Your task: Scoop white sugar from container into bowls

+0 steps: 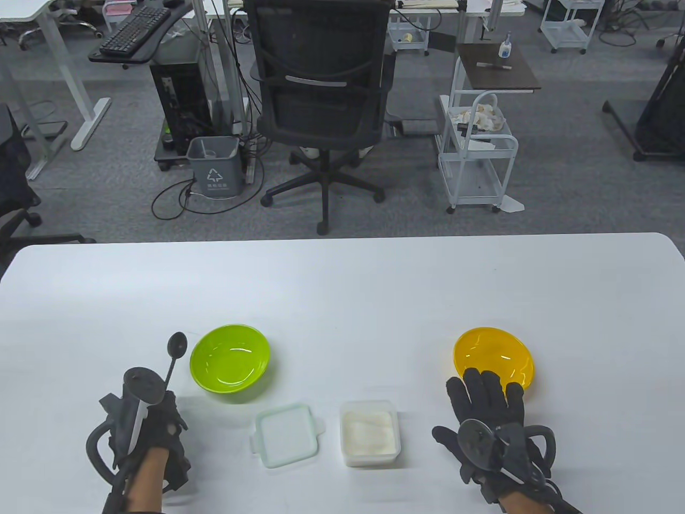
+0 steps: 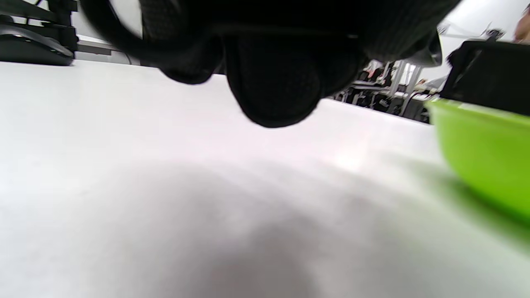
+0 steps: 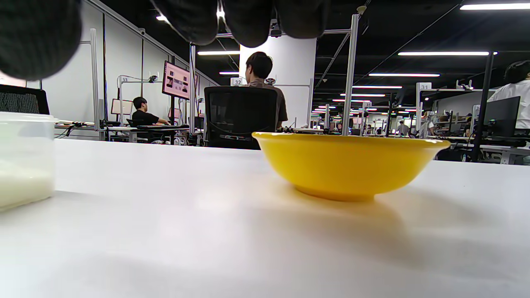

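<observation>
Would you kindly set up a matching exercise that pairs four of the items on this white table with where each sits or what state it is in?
Things:
1. Round lime-green plastic bowl
2. Round yellow plastic bowl
3. Square clear plastic container of white sugar
4. Black long-handled spoon

Places or states:
A. Open, with its pale square lid lying just to its left
B. Held by the left hand, with its round end up
C. Just beyond the flat right hand's fingertips
D. Empty, beside the spoon's round end

Pairs: 1-D, 2-C, 3-A, 4-B
</observation>
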The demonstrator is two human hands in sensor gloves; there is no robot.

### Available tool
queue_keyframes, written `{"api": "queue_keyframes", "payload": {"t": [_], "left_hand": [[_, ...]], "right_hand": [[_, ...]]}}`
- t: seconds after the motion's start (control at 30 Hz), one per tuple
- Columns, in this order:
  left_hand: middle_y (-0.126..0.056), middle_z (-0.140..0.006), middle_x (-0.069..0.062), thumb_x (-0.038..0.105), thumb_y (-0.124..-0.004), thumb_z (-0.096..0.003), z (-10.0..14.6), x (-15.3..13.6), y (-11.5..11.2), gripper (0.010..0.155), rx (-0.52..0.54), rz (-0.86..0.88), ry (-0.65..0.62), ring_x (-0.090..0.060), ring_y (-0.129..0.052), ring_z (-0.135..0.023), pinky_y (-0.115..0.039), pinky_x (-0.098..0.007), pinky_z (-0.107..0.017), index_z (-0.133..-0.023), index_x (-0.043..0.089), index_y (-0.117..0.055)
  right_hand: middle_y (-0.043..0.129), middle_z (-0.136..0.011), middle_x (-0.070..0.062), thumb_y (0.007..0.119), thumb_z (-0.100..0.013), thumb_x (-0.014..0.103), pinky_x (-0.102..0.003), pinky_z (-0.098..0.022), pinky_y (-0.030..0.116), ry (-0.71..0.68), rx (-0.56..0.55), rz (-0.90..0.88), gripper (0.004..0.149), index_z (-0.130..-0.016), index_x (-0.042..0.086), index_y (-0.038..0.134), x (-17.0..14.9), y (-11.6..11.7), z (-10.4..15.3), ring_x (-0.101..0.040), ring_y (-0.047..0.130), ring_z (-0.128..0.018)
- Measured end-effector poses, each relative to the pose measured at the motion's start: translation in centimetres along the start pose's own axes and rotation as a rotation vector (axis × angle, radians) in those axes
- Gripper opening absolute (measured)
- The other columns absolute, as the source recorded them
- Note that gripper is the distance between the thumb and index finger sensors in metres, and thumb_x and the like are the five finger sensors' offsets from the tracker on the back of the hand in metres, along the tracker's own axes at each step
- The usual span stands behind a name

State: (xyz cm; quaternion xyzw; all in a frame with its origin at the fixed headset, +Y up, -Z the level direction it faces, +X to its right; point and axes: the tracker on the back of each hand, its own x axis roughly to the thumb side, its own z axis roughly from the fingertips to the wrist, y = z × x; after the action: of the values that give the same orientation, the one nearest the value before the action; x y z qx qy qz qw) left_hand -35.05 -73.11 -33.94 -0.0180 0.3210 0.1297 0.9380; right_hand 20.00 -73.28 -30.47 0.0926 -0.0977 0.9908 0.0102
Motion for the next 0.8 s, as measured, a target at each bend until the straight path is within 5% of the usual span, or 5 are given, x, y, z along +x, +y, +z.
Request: {"api": "queue_keyframes", "payload": {"t": [0.4, 0.8], "left_hand": [[-0.095, -0.075, 0.016, 0.049, -0.074, -0.0451, 5.1, 5.4, 3.6, 0.046, 0.131, 0.078, -0.341, -0.006, -0.105, -0.052, -0.082, -0.040, -0.060, -0.091, 0.050, -0.077], [-0.094, -0.080, 0.017, 0.048, -0.076, -0.0455, 12.6, 11.7, -0.1, 0.045, -0.010, -0.035, -0.719, -0.005, -0.105, -0.054, -0.081, -0.040, -0.062, -0.090, 0.052, -0.080]], "right_hand": [[0.034, -0.121, -0.012, 0.075, -0.041, 0.071, -0.067, -0.079, 0.033, -0.076, 0.132, -0.159, 0.087, -0.111, 0.033, 0.041, 2.0, 0.0, -1.3, -0.042, 0.042, -0.114], [0.028, -0.122, -0.014, 0.076, -0.039, 0.076, -0.064, -0.079, 0.039, -0.171, 0.431, -0.357, 0.098, -0.113, 0.029, 0.032, 5.6, 2.1, -3.8, -0.043, 0.036, -0.115]]}}
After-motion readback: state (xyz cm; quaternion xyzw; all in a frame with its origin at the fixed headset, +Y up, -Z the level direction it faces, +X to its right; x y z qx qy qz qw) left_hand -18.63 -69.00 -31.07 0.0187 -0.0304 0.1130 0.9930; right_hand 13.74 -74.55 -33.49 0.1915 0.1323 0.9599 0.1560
